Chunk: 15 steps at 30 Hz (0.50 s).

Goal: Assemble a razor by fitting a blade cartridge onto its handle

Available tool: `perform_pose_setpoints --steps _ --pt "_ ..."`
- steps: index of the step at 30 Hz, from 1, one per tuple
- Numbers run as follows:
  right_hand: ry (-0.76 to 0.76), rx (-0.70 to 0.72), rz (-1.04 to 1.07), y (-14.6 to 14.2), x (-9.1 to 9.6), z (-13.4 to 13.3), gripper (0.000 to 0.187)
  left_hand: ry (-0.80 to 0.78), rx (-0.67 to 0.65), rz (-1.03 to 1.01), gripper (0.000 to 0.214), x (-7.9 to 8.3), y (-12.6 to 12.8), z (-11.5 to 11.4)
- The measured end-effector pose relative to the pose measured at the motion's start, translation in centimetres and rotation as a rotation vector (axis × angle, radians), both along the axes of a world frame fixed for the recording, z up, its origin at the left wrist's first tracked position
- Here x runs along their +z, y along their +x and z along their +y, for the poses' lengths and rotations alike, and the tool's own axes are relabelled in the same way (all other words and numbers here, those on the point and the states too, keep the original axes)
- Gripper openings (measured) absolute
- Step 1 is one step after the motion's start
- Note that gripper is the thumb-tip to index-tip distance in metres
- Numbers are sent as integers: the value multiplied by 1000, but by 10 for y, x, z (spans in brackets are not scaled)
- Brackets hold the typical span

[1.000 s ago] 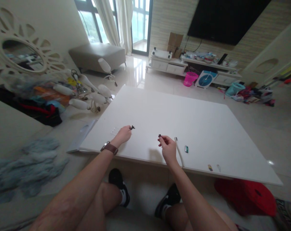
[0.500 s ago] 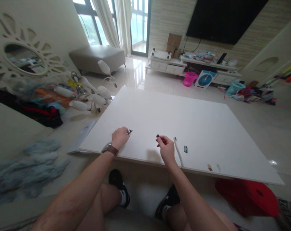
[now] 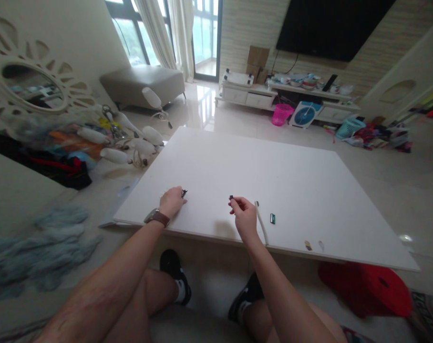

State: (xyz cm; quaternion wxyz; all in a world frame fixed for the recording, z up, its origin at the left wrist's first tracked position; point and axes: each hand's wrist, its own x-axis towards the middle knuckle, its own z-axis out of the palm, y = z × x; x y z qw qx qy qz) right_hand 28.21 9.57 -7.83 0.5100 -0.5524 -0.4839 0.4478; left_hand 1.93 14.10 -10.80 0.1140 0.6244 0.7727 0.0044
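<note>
Obs: 2 hands over near part of counter (image 3: 302, 186), each w/ 1 small dark pc. L hand (image 3: 171, 202) pinched pronged bit (image 3: 184, 192) betw. thumb & fingers, low; contact w/ surface couldn't be told. R hand (image 3: 245, 214) gripped dark block (image 3: 231, 197) at fingertips, apparently up off the surface. Hands well apart, so the 2 pcs weren't touching. Fine shape of both too small to read.

Technique (my judgement): light fingertip pinch suited pcs this size; a hard squeeze risked popping 1 loose. Block's top end stuck out past R fingers, which was good for keeping it in sight. Prongs pointed away from L hand; fingers were best kept off them, as thin parts prob. bent easily. Working low over counter was wise: short drop if a grip slipped.

Watch: R hand was just beside pale stick (image 3: 261, 224); a sideways sweep might've knocked it. Green pc (image 3: 273, 218) lay near, R of stick. Yellowish pc (image 3: 308, 245) & clear pc (image 3: 321, 246) sat farther R by near edge, less at risk.
</note>
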Motion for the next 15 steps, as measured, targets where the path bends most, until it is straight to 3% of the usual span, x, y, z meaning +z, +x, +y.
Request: perform_pose_setpoints --steps 3,5,8,11,15 --pt "6 -1 -15 1 3 1 24 181 -77 -30 28 10 19 -3" --pt "41 -16 -63 1 2 1 24 249 -100 -186 22 18 40 -5" --pt "98 -43 -134 2 -2 2 25 171 -110 -563 13 26 74 -7" --pt "59 -57 -101 2 -10 4 26 130 -180 -935 14 32 99 -9" --pt "-16 -120 49 -1 -15 6 28 87 -268 -1146 17 46 114 -17"
